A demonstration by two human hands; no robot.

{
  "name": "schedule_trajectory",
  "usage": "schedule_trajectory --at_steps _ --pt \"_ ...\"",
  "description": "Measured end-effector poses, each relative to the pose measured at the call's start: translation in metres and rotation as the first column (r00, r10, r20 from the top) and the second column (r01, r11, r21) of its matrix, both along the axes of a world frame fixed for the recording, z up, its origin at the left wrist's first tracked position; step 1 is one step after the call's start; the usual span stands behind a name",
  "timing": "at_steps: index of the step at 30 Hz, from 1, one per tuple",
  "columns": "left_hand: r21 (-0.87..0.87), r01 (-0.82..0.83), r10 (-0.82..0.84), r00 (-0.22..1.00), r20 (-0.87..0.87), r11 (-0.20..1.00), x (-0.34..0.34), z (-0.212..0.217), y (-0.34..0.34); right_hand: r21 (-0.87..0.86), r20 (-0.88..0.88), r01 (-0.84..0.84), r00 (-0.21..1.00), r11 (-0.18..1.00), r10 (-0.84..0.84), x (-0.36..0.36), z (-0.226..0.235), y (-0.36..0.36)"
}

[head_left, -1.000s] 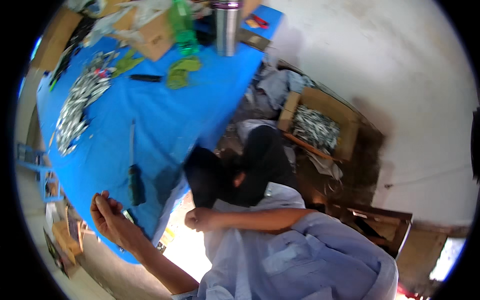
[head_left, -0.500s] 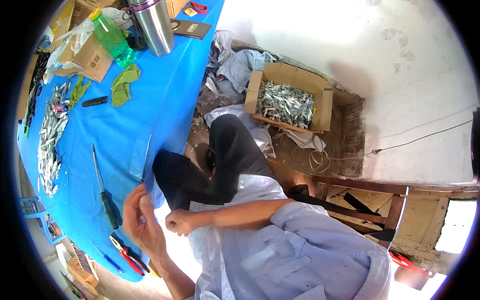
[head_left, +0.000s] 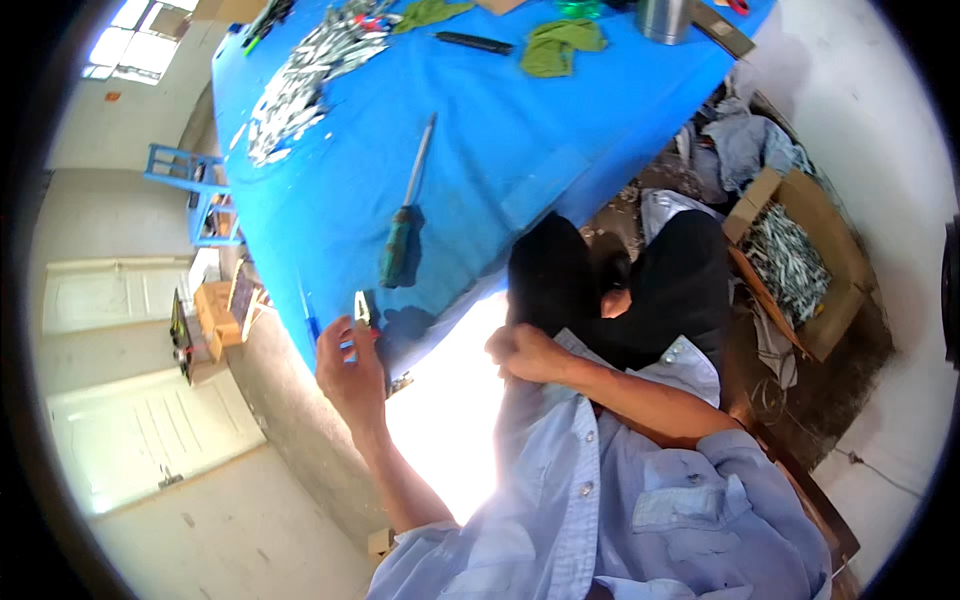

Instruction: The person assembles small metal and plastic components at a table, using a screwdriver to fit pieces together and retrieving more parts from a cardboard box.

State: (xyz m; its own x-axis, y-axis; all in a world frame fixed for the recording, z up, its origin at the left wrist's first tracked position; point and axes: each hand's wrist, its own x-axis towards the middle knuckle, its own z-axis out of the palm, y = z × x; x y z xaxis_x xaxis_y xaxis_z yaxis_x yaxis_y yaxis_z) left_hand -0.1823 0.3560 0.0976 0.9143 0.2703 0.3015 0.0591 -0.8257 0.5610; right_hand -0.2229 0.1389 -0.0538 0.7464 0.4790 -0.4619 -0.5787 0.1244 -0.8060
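My left hand (head_left: 350, 375) is raised at the table's near corner, its fingers loosely curled and apart. Just beyond its fingertips are the pale jaws of a pair of red-handled pliers (head_left: 362, 306); the hand hides most of the handles. A blue pen (head_left: 313, 326) lies beside them, partly covered. My right hand (head_left: 527, 353) is closed in front of my lap, and whatever its fingers may hold is hidden. Farther up the blue cloth lies a screwdriver (head_left: 397, 245) with a green handle and long shaft.
On the blue-covered table (head_left: 480, 170) lie a heap of small silvery pieces (head_left: 300, 90), a black tool (head_left: 473, 42), a green cloth (head_left: 560, 48) and a steel flask (head_left: 664, 18). A cardboard box (head_left: 845, 260) of similar pieces stands on the floor at right.
My view has swung left, so the table and box appear farther right and the doors at left show. My left hand now overlaps the pliers' handles; my right hand stays closed near my lap.
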Motion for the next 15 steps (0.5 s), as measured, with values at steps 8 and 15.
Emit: schedule_trajectory --at_steps 8,15 --pt "0.258 -0.025 0.077 0.979 -0.191 0.966 -0.007 -0.016 0.012 -0.035 -0.025 -0.062 0.998 0.997 0.061 0.003 0.001 -0.001" --pt "0.304 -0.144 0.195 0.970 -0.143 0.942 0.002 -0.022 0.031 -0.032 -0.010 -0.045 0.999 0.998 0.044 0.001 -0.008 -0.004"
